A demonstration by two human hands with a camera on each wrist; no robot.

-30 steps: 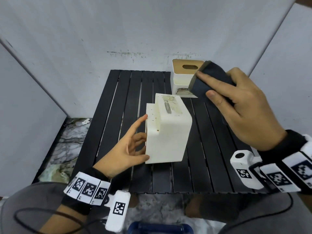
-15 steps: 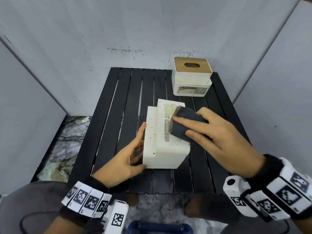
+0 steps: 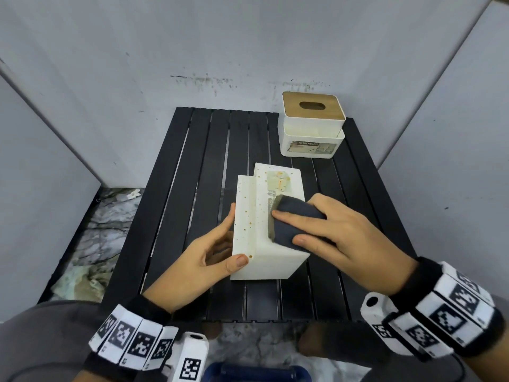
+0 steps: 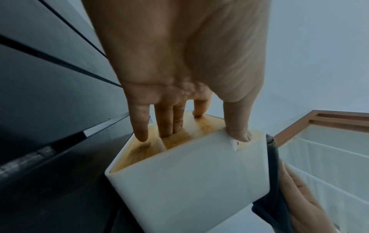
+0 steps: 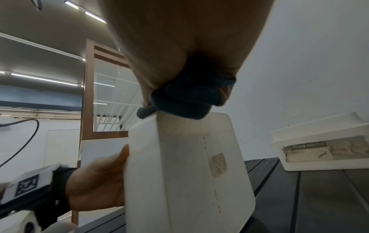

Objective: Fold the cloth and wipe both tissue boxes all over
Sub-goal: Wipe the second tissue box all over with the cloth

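Observation:
A white tissue box (image 3: 264,260) lies tipped on its side on the black slatted table (image 3: 209,150), its wooden lid face (image 4: 179,135) turned left. My left hand (image 3: 209,257) steadies it: fingers lie straight against the lid (image 4: 169,124), and the thumb (image 3: 238,261) sits on the near corner. My right hand (image 3: 338,238) grips a folded dark cloth (image 3: 294,224) and presses it on the box's upward face, over a stained label. In the right wrist view the cloth (image 5: 185,100) sits on the box's top edge (image 5: 187,157). The second tissue box (image 3: 312,125), wooden-lidded, stands upright at the back right.
White walls close in the table at the back and on both sides. Marbled floor (image 3: 91,230) shows left of the table. A blue object (image 3: 256,373) lies below the table's near edge, by my lap.
My right hand came down from beside the far box and set the cloth on the tipped box, then slid it toward me. The left hand kept steadying the box.

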